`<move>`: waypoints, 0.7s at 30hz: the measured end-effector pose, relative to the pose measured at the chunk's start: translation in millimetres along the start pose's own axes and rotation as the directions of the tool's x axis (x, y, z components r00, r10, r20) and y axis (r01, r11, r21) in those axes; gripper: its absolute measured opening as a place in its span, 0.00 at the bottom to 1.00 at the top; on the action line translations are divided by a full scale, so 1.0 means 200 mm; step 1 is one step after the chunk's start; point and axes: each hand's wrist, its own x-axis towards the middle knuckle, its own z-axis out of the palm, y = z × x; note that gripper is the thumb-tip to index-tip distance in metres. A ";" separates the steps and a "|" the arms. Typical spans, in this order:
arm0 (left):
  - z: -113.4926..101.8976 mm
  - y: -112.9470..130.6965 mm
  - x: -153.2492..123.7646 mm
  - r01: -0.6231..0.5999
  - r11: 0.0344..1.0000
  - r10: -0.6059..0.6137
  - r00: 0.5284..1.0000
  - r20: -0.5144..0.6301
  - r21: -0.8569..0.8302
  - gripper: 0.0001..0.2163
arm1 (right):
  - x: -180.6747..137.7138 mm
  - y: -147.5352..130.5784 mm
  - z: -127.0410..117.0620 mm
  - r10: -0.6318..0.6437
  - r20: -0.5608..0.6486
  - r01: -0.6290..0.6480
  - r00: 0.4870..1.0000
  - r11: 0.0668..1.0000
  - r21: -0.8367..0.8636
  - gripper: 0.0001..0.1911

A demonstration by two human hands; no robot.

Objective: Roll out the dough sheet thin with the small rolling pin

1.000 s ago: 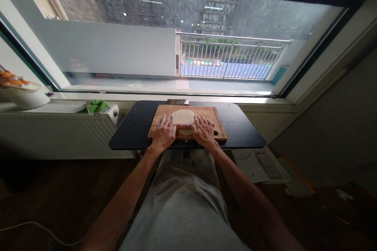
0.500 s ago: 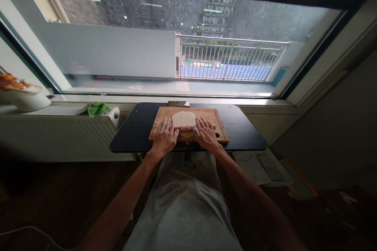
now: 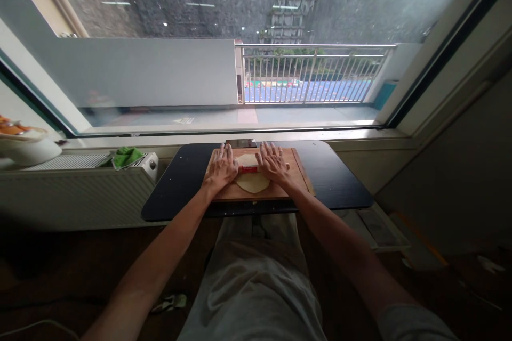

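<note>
The left hand (image 3: 221, 170) and right hand (image 3: 274, 163), fingers out flat, have pushed the rolling pin (image 3: 248, 169) forward over the dough (image 3: 252, 183) on the board (image 3: 299, 181). Now the far part gets pressed.

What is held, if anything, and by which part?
The rolling pin, beneath the flat left hand and flat right hand, one toward each end, rather than gripped.
</note>
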 end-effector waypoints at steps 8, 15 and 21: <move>0.04 -0.04 0.20 -0.012 1.000 0.012 0.998 0.055 0.001 0.37 | 0.23 0.05 0.03 0.021 0.091 -0.030 0.996 0.994 0.105 0.39; 0.08 -0.01 0.40 0.024 1.000 -0.024 0.993 0.116 -0.002 0.37 | 0.47 0.07 0.05 0.065 0.092 -0.074 0.994 0.992 0.100 0.40; 0.14 -0.02 0.55 0.085 0.996 -0.082 0.987 0.141 -0.015 0.37 | 0.61 0.08 0.06 0.114 0.108 -0.127 0.988 0.983 0.130 0.41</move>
